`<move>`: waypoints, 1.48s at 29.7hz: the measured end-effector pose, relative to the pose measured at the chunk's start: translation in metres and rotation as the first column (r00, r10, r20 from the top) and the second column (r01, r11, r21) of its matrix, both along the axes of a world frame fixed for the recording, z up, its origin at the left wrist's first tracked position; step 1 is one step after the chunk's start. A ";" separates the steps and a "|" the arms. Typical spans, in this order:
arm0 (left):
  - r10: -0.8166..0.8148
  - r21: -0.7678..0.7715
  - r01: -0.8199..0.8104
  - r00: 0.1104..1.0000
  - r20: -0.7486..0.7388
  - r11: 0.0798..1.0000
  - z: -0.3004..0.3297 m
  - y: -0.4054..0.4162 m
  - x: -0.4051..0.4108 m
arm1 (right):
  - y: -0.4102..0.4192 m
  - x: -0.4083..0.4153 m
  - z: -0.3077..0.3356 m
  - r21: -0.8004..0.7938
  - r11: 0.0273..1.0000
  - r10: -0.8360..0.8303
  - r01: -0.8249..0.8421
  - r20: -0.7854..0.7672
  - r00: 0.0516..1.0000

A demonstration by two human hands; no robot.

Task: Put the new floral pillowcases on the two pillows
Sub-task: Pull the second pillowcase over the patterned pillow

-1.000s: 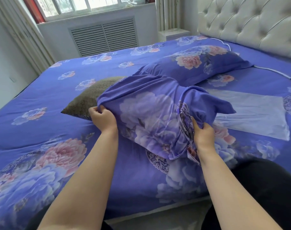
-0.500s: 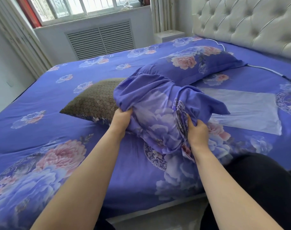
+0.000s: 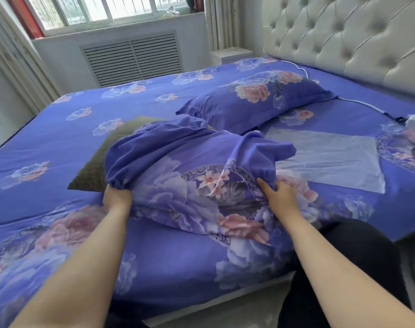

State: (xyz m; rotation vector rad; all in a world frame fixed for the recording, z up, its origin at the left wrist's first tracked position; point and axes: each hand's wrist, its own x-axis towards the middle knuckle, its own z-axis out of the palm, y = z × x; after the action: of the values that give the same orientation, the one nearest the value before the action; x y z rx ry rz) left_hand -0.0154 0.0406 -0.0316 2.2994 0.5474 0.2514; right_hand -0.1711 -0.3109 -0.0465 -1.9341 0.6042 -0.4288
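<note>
Floral pillowcase (image 3: pixel 178 166) bunched half over olive pillow (image 3: pixel 100 166), left hand (image 3: pixel 117 197) and right hand (image 3: pixel 281 197) each gripping its hem

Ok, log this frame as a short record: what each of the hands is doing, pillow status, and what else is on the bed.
left hand: grips the bunched edge of the floral pillowcase
right hand: grips the other side of the pillowcase opening
olive pillow: partly covered, its far end sticks out bare
finished pillow: fully cased, lying nearer the headboard
clear plastic bag: flat on the bed sheet, right of the pillowcase
white cable: runs along the bed by the headboard
task state: one pillow done, second in progress
</note>
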 end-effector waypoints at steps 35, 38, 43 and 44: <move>-0.554 0.486 0.455 0.829 0.075 0.746 0.030 -0.103 0.017 | -0.030 0.110 0.037 0.349 0.921 -0.222 0.173 0.108 0.969; -0.551 0.480 0.452 0.830 0.081 0.752 0.029 -0.105 0.015 | -0.033 0.108 0.027 0.075 0.977 -0.195 0.199 -0.054 0.979; -0.538 0.482 0.438 0.838 0.085 0.759 0.028 -0.105 0.013 | -0.030 0.102 0.031 -0.194 0.977 -0.104 0.093 -0.048 0.993; -0.533 0.482 0.433 0.842 0.086 0.762 0.027 -0.104 0.012 | -0.027 0.102 0.033 -0.200 0.976 -0.101 0.090 -0.044 0.994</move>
State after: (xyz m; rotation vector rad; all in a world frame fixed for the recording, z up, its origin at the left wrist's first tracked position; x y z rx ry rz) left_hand -0.0031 -0.0636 -0.0044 2.7130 -0.2710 0.3982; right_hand -0.0688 -0.3375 -0.0131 -2.1173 0.7140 -0.5155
